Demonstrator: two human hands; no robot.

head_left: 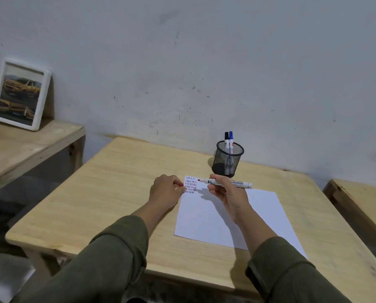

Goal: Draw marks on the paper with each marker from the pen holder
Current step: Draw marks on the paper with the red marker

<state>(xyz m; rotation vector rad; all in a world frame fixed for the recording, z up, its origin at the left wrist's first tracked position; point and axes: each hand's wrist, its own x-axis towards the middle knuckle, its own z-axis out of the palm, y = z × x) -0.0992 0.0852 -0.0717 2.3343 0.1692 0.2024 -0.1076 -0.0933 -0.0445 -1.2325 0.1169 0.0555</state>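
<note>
A white sheet of paper (206,217) lies on the wooden table (108,193), with rows of short red, blue and black marks (190,184) in its far left corner. My right hand (228,193) holds an uncapped red marker (225,183) level above the paper, tip pointing left toward the marks. My left hand (166,191) is closed at the paper's left edge beside the marks; what it holds, if anything, is hidden. Behind the paper stands a black mesh pen holder (228,159) with a black-capped marker (226,141) and a blue-capped marker (231,139) upright inside.
A grey wall runs right behind the table. A lower wooden table at the left carries a white-framed picture (19,94) of yellow cars leaning on the wall. Another wooden table's corner (362,202) shows at the right, with a gap between.
</note>
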